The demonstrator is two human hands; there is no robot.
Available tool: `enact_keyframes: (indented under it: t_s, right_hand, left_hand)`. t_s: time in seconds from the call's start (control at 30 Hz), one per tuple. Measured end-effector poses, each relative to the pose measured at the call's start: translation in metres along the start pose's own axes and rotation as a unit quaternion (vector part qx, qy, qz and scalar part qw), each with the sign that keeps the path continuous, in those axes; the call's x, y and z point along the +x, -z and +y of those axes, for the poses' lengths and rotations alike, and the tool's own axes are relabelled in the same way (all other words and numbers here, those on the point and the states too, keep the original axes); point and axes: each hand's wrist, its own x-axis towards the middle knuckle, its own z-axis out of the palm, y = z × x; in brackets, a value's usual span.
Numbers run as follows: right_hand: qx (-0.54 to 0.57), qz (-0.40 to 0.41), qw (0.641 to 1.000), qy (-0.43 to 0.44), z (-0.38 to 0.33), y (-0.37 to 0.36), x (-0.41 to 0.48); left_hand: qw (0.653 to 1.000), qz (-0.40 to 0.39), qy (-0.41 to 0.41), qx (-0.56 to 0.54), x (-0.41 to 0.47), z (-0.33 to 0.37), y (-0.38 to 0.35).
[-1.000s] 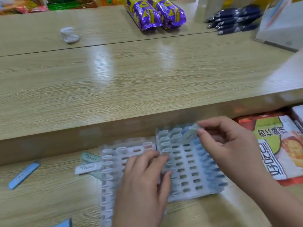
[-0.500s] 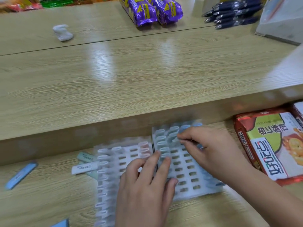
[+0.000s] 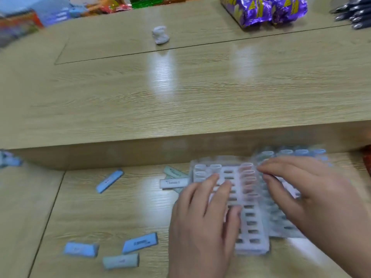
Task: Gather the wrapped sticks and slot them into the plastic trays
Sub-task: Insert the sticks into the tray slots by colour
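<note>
Two clear plastic trays lie side by side on the lower wooden desk, the left tray (image 3: pixel 250 217) and the right tray (image 3: pixel 289 225); the frame is blurred. My left hand (image 3: pixel 202 223) rests flat on the left tray with its fingers spread. My right hand (image 3: pixel 313 197) lies over the right tray, fingertips touching near the seam between the trays; no stick shows in it. Loose wrapped sticks lie to the left: a blue stick (image 3: pixel 109 181), a white stick (image 3: pixel 174 183) over a green stick (image 3: pixel 174 172), and three more near the front (image 3: pixel 140 242).
A raised wooden counter (image 3: pixel 140 109) runs behind the trays, with a step down to the desk. On it sit a crumpled white paper (image 3: pixel 160 35), purple packs (image 3: pixel 261 11) and dark pens (image 3: pixel 355 15). A red box (image 3: pixel 368 160) shows at the right edge.
My right hand has moved from the right tray's upper rows towards the seam between the trays. My left hand stays on the left tray. The view has swung left, showing more loose sticks.
</note>
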Motion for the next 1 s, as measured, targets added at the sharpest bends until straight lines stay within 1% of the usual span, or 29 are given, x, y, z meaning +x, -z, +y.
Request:
enact_keyframes:
  t_s: [0.07,0.13,0.2,0.27,0.33,0.4,0.5,0.57,0.63,0.77,0.83,0.9,0.93,1.0]
  right_hand:
    - [0.044,-0.027,0.999,0.010,-0.040,-0.012,0.008]
    - [0.076,-0.078,0.993,0.035,-0.080,-0.032,0.014]
    - [0.087,-0.174,0.979,0.066,-0.118,-0.055,0.016]
    - [0.068,-0.296,0.949,0.081,-0.149,-0.081,0.013]
    - [0.038,-0.375,0.923,0.078,-0.167,-0.104,0.002]
    - [0.010,-0.407,0.910,0.074,-0.176,-0.120,-0.007]
    - [-0.027,-0.415,0.907,0.063,-0.178,-0.134,-0.014]
    - [-0.040,-0.405,0.911,0.058,-0.176,-0.139,-0.015]
    - [-0.025,-0.392,0.919,0.040,-0.177,-0.142,-0.012]
    - [0.012,-0.385,0.923,-0.017,-0.177,-0.144,-0.004]
    - [0.061,-0.371,0.924,-0.062,-0.175,-0.140,-0.001]
    - [0.143,-0.335,0.924,-0.120,-0.172,-0.133,0.002]
    - [0.200,-0.314,0.916,-0.153,-0.171,-0.128,0.002]
    - [0.305,-0.281,0.888,-0.200,-0.168,-0.114,0.004]
  left_hand:
    - [0.999,0.029,0.041,0.013,-0.015,-0.036,0.026]
    - [0.995,0.040,0.082,0.040,-0.036,-0.074,0.050]
    - [0.989,0.038,0.126,0.072,-0.063,-0.110,0.071]
    - [0.981,0.029,0.162,0.102,-0.089,-0.141,0.089]
    - [0.979,0.012,0.165,0.117,-0.111,-0.168,0.101]
    - [0.986,-0.018,0.124,0.107,-0.127,-0.184,0.105]
    - [0.992,-0.069,0.064,0.083,-0.139,-0.188,0.095]
    - [0.992,-0.071,0.058,0.084,-0.140,-0.185,0.085]
    - [0.993,-0.058,0.078,0.062,-0.135,-0.185,0.080]
    - [0.987,-0.044,0.152,0.002,-0.121,-0.188,0.085]
    - [0.983,-0.028,0.182,-0.028,-0.113,-0.188,0.092]
    - [0.976,-0.011,0.205,-0.071,-0.101,-0.184,0.100]
    - [0.971,-0.001,0.217,-0.098,-0.095,-0.180,0.103]
    - [0.957,0.027,0.243,-0.159,-0.083,-0.169,0.106]
